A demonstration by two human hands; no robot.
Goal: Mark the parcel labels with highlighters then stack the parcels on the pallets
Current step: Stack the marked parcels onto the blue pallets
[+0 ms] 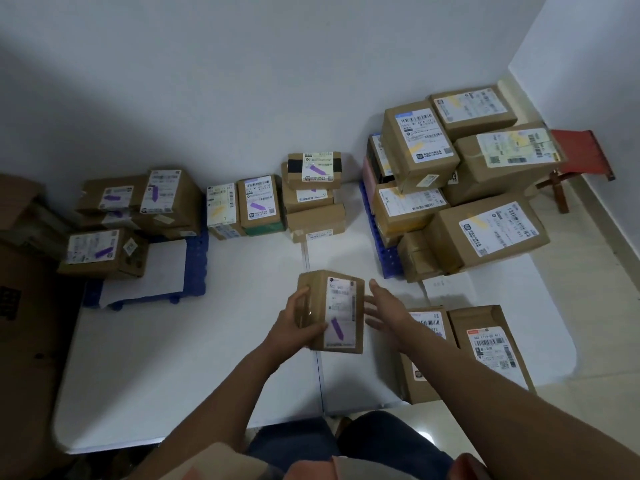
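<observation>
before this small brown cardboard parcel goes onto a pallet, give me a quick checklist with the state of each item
1. Small brown cardboard parcel label marked: ok, purple stroke visible.
2. Left hand grip: ok, fingers curled round the parcel's left side.
3. Right hand support: not ok, open beside the parcel; contact unclear.
4. Matching stack: ok, purple-marked parcels sit on the left blue plastic pallet.
5. Free spot there: ok, white sheet uncovered.
6. Parcel contents or weight: cannot tell.
</observation>
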